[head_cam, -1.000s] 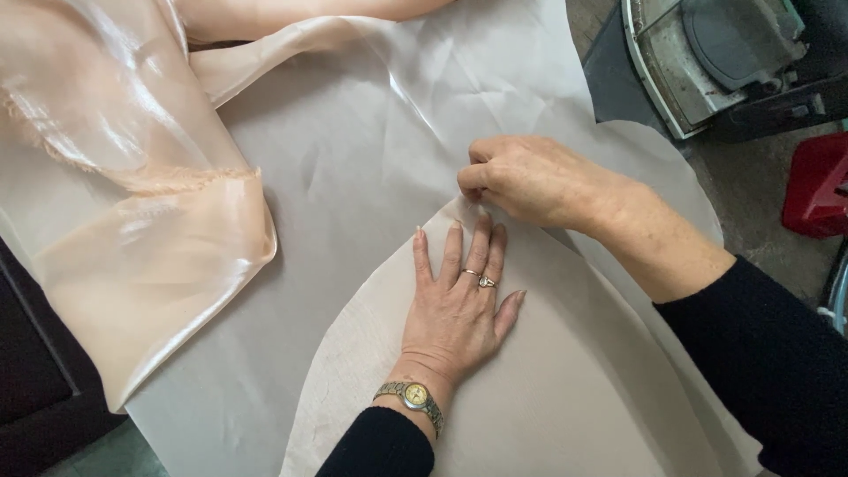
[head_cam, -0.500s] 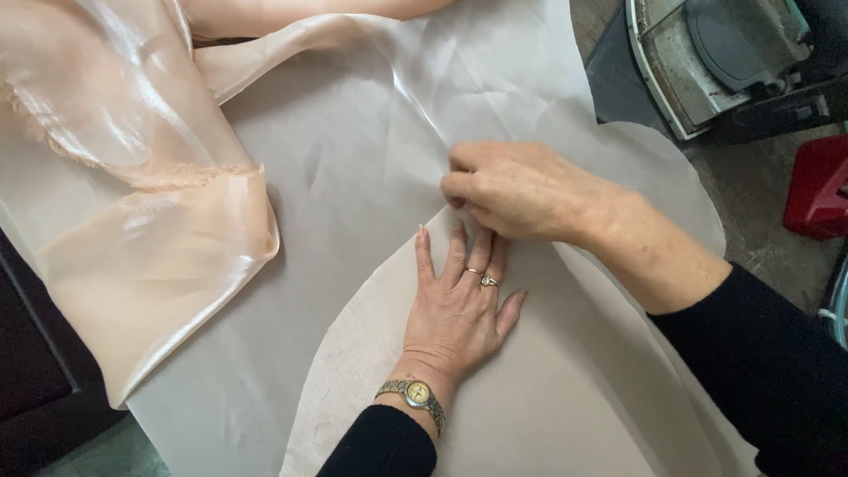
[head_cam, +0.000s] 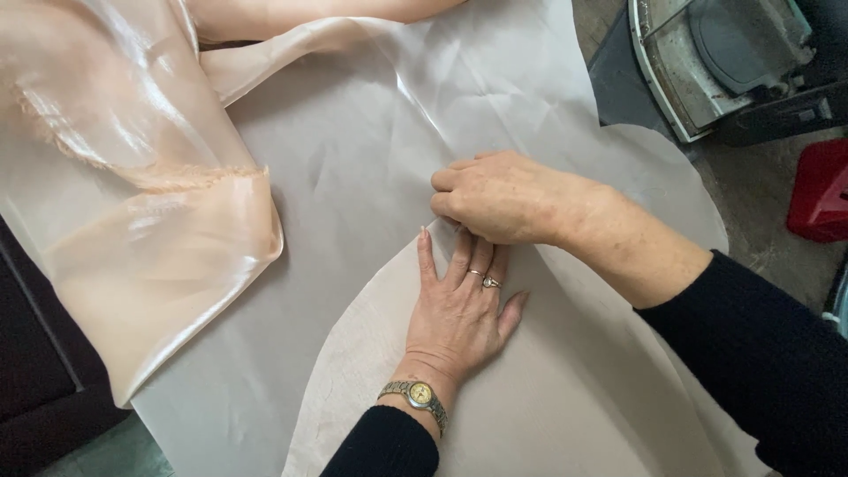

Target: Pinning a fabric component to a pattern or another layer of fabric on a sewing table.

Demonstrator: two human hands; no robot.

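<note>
My left hand (head_cam: 459,314) lies flat, palm down and fingers spread, on a curved beige cut piece (head_cam: 353,389) under a pale sheer cloth (head_cam: 353,177). It wears a ring and a metal wristwatch (head_cam: 413,395). My right hand (head_cam: 499,194) rests just beyond the left fingertips with its fingers curled under, knuckles on the sheer cloth at the top of the piece's curved edge. Whether anything is pinched under those fingers is hidden. Both arms are in black sleeves.
A shiny peach satin cloth (head_cam: 132,203) with a frayed edge lies bunched at the left and back. A grey machine (head_cam: 724,53) stands at the top right on the floor, with a red object (head_cam: 821,190) beside it. Dark furniture (head_cam: 35,371) borders the left.
My right hand has slid a little to the left across the sheer cloth, past the left fingertips. The left hand has stayed flat in place.
</note>
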